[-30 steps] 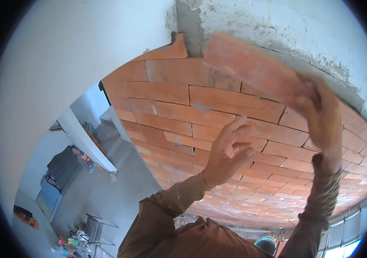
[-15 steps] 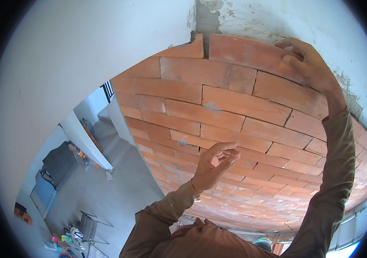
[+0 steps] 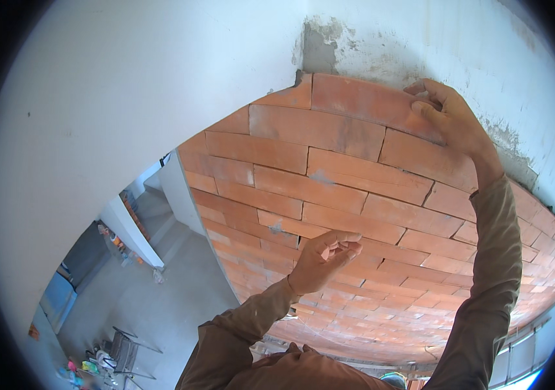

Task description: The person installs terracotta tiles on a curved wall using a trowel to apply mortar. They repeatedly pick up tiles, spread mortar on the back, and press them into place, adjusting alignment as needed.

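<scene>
A flat terracotta brick (image 3: 362,102) sits at the top of the brickwork, in the corner below the white walls. My right hand (image 3: 443,114) grips it near its right end, thumb on the front face and fingers over the upper edge. On its left, the brick meets a smaller cut brick (image 3: 290,95) with only a thin joint between them. Lower down, in front of the brickwork (image 3: 362,169), my left hand (image 3: 323,257) hovers with loosely curled fingers. A gap shows between its thumb and fingertips, with nothing visible in it.
A white wall (image 3: 141,71) borders the brickwork on the left, and another (image 3: 414,39) with patchy plaster rises behind the top row. Far below left lie a grey floor (image 3: 186,286), a metal-framed chair (image 3: 128,351) and a pile of mixed items (image 3: 89,367).
The top brick has slid left with my right hand, closing the wide gap beside the cut brick. My left hand keeps nearly the same curled pose. The whole view has shifted slightly.
</scene>
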A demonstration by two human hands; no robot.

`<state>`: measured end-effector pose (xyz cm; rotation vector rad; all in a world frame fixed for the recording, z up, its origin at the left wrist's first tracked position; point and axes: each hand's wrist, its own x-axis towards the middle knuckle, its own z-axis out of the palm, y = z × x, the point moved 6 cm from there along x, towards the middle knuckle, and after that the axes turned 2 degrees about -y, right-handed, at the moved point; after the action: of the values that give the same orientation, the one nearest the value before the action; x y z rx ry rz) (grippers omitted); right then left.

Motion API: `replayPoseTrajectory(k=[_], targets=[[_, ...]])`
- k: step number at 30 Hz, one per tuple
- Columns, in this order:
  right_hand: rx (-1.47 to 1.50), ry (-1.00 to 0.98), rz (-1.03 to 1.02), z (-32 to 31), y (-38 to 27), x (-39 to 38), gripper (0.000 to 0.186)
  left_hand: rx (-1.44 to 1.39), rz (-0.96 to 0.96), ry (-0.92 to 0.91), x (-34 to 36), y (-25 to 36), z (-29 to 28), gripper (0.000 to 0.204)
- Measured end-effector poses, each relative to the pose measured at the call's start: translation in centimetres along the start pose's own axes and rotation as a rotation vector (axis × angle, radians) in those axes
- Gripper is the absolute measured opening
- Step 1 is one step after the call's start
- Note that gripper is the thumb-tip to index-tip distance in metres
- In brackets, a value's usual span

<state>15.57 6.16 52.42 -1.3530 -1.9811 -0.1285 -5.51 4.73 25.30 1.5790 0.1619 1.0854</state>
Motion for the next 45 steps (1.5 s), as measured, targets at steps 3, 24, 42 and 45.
replayPoseTrajectory(k=[3,24,42,45], targets=[[-0.015,-0.045,0.025,0.0,-0.3,0.2,0.032,0.029,-0.018,-0.006,-0.2,-0.7,-0.4,0.029],[-0.182,0.028,-0.016,-1.0,-0.2,-1.5,0.036,1.513,0.867,0.31,17.7,17.8,-0.5,0.032],[-0.143,0.065,0.088,-0.9,0.2,-2.0,0.033,1.44,0.752,0.219,20.6,16.6,-0.5,0.028],[-0.164,0.081,0.015,-0.9,0.6,-1.6,0.033,1.386,0.887,0.294,20.1,16.4,-0.5,0.023]])
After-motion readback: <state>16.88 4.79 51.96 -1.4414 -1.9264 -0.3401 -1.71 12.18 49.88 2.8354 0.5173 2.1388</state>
